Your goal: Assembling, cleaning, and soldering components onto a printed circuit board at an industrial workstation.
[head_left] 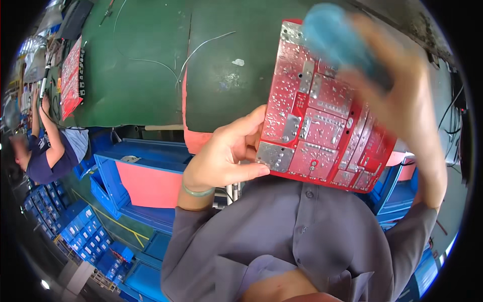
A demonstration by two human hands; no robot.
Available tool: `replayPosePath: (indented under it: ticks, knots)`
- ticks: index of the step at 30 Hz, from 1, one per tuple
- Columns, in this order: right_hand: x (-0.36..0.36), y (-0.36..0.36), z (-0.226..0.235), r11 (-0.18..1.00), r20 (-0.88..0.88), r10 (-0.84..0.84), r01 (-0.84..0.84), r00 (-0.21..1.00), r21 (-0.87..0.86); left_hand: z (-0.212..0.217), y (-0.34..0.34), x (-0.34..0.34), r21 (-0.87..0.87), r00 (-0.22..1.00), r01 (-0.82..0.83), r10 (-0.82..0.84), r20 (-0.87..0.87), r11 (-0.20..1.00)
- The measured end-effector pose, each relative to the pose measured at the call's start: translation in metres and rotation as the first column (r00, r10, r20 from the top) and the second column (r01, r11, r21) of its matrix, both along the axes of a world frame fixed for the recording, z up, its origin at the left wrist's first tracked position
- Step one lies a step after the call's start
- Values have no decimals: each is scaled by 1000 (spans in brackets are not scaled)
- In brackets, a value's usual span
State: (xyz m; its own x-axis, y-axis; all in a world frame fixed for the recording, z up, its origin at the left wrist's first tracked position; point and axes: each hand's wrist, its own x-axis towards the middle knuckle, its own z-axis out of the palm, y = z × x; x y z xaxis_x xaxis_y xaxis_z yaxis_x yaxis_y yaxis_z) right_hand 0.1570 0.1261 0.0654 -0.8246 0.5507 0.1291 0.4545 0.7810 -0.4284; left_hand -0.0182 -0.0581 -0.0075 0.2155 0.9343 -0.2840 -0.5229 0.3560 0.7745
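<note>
A red circuit board (327, 126) with many silvery solder spots and metal pads is tilted up in front of my chest. My left hand (226, 151) grips its lower left corner, thumb on the soldered face and fingers behind the edge. Above the board's upper right part, my right hand (397, 75) is closed around a blue, brush-like tool (337, 38) with a dark part near the fingers. Motion smears both this hand and the tool, so I cannot tell whether the tool touches the board, whose upper right is partly hidden.
Thin wires (196, 50) and a small pale scrap (238, 62) lie on the green-topped table (146, 95). Blue trays (151, 156) stand below its near edge. At the far left another person (55, 151) works beside a second red board (71, 75).
</note>
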Motion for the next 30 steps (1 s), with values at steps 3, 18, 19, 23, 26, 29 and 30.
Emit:
replayPosePath:
  ticks: [3,18,19,23,26,29,30]
  knots:
    - [-3,-66,6,884,258,467,-435,846,-174,-7,4,-3,59,997,61,-59,-41,996]
    - [2,-6,-29,995,43,99,-98,994,-31,-26,6,-4,230,986,10,-48,161,973]
    - [4,-8,-28,996,46,82,-81,996,-31,-23,6,-5,172,988,10,-37,153,985]
    - [10,-15,-22,1000,45,16,-15,999,-6,-25,5,-2,195,988,-14,-16,151,981]
    - [9,-20,-17,1000,34,-2,2,999,-9,-21,-2,-3,152,978,-55,22,209,987]
    - [5,-73,1,923,41,366,-357,930,-145,-29,5,-2,260,977,-10,-46,206,966]
    - [7,-79,3,870,60,463,-441,884,-219,-30,6,0,307,976,-62,-7,218,950]
